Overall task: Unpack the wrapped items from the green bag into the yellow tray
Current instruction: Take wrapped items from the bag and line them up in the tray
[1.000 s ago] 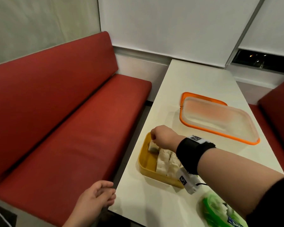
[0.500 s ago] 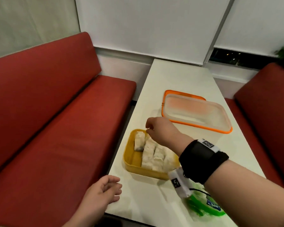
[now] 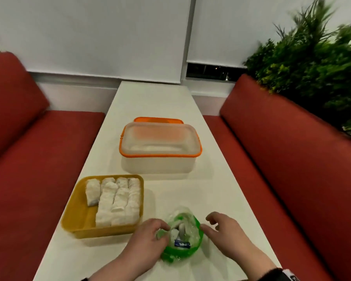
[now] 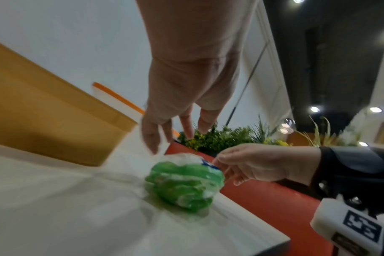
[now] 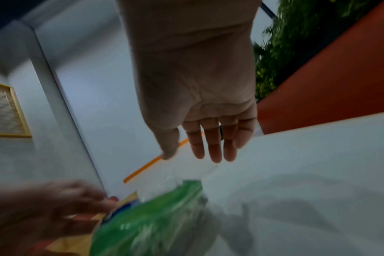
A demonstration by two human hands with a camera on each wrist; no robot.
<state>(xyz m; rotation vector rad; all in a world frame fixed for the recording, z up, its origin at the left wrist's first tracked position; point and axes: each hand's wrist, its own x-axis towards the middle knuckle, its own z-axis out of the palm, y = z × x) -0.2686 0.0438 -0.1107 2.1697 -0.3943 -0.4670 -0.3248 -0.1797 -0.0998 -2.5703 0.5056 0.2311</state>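
On the table [image 3: 156, 102], the tray [image 3: 75, 211] at eight o'clock already holds several wrapped items [image 3: 118, 201]. The bag [image 3: 182, 238] sits at six o'clock with more inside. The left hand [image 3: 148, 238] pinches its rim; the right hand [image 3: 225, 230] hovers spread beside it. Next, judging by this, comes reaching in for another item.

So the bag [image 3: 181, 238] sits at the near end of the table [image 3: 162, 102], a hand on each side of it. Tray [image 3: 79, 218] is just left and behind with wrapped items [image 3: 118, 201] in it, lidded container [image 3: 160, 147] further back, benches [image 3: 39, 159] on both sides
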